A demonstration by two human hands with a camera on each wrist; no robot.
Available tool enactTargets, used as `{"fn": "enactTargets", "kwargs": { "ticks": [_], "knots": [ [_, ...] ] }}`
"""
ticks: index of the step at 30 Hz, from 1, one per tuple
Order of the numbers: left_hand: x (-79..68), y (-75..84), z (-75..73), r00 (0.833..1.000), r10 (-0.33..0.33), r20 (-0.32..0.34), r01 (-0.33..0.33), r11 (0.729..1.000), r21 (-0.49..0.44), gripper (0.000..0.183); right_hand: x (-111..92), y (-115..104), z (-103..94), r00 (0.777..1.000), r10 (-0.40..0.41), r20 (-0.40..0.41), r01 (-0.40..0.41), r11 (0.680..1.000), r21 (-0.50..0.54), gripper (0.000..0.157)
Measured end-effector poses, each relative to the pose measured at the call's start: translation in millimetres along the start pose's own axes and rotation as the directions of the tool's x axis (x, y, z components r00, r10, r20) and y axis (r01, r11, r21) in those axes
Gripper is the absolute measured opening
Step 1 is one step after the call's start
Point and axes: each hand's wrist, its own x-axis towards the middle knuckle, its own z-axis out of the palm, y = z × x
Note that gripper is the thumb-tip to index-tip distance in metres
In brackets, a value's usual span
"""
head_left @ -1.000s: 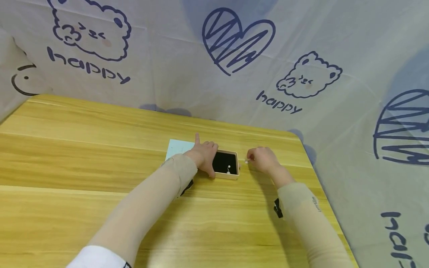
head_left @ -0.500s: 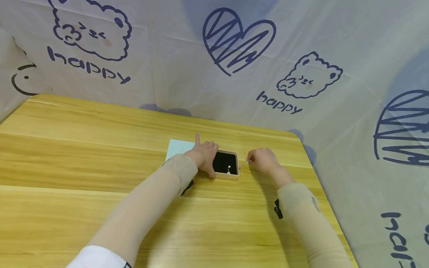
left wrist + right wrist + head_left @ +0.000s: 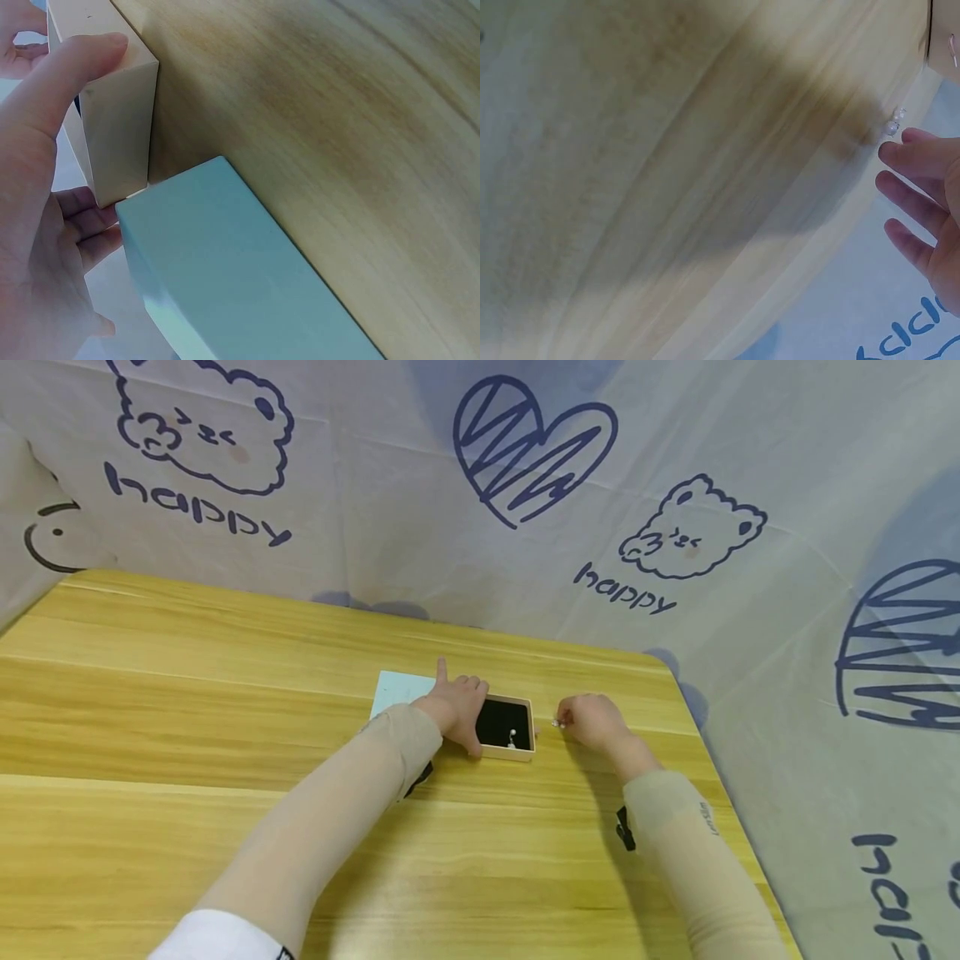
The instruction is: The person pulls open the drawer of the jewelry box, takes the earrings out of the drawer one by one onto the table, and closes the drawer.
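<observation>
My left hand (image 3: 459, 706) grips the small open box (image 3: 534, 735) across its width, thumb on the near wall and fingers on the far one. A black pad (image 3: 501, 720) lines the box, and a pearl earring (image 3: 513, 737) sits on it near the right end. The hand covers the box's left part. To the right of the box, my right hand (image 3: 592, 722) pinches another earring (image 3: 893, 124) between thumb and forefinger, just above the tabletop. Its small pearly, clear beads show beyond the fingertips in the right wrist view.
A pale blue box (image 3: 240, 262) lies against the left end of the open box. On the open box's right end is a small pink loop (image 3: 952, 51). A printed white cloth (image 3: 420, 527) hangs behind the wooden table (image 3: 187, 718), whose right edge runs beside my right arm.
My right hand has shifted very slightly to the right with the earring, which has turned a little between the fingers. The left hand and both boxes have stayed still.
</observation>
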Motion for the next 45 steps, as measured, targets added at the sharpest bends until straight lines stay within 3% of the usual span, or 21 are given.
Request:
{"fn": "enactTargets", "kwargs": {
  "ticks": [6, 11, 20, 33, 45],
  "knots": [
    [2.1, 0.4, 2.1, 1.0, -0.005, 0.005, 0.005, 1.0, 0.002, 0.099, -1.1, -1.6, -5.7, 1.0, 0.031, 0.002, -0.032, 0.999, 0.014, 0.018],
    [3.1, 0.0, 2.0, 1.0, -0.002, 0.01, 0.002, 1.0, -0.012, 0.1, -0.8, -7.2, -20.9, 0.998, 0.058, 0.024, -0.061, 0.993, 0.106, 0.019],
    [3.1, -0.7, 0.6, 1.0, -0.015, 0.012, 0.015, 1.0, -0.01, 0.1, 1.4, -24.6, -42.0, 0.999, 0.008, 0.036, -0.013, 0.989, 0.146, 0.021],
    [3.8, -0.9, 0.4, 1.0, -0.01, 0.012, 0.01, 1.0, -0.004, 0.101, 1.5, -43.5, -39.0, 0.993, -0.114, -0.002, 0.114, 0.99, 0.078, 0.017],
    [3.5, 0.0, 3.7, 1.0, -0.019, 0.002, 0.019, 1.0, -0.003, 0.1, 2.0, -67.3, -23.3, 0.98, -0.197, 0.016, 0.197, 0.98, 0.005, 0.026]
  ]
}}
